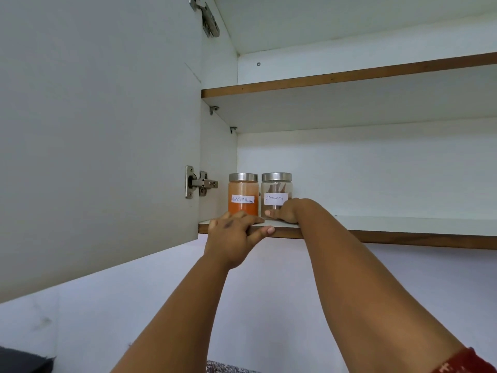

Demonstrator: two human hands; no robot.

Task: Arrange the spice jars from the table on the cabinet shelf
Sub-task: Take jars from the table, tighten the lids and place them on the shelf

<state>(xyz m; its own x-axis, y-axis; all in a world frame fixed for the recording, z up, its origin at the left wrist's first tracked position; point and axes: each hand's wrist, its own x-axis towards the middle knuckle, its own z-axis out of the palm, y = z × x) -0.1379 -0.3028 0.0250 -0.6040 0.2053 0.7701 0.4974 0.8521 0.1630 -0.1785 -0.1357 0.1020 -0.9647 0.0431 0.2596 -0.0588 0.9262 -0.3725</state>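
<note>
Two glass spice jars with metal lids stand side by side at the left end of the lower cabinet shelf [390,224]. The left one, the red chilli powder jar [243,193], holds orange-red powder. The right one, the cinnamon jar [276,191], holds brown sticks. My right hand [285,211] grips the cinnamon jar low down on its right side, thumb across the front. My left hand [234,235] rests on the shelf's front edge below the chilli jar, fingers on top and thumb along the wooden lip, holding nothing.
The open cabinet door [99,130] hangs to the left on metal hinges [200,182]. An upper shelf [349,76] lies above. The lower shelf stretches bare to the right of the jars. A pale wall runs below the cabinet.
</note>
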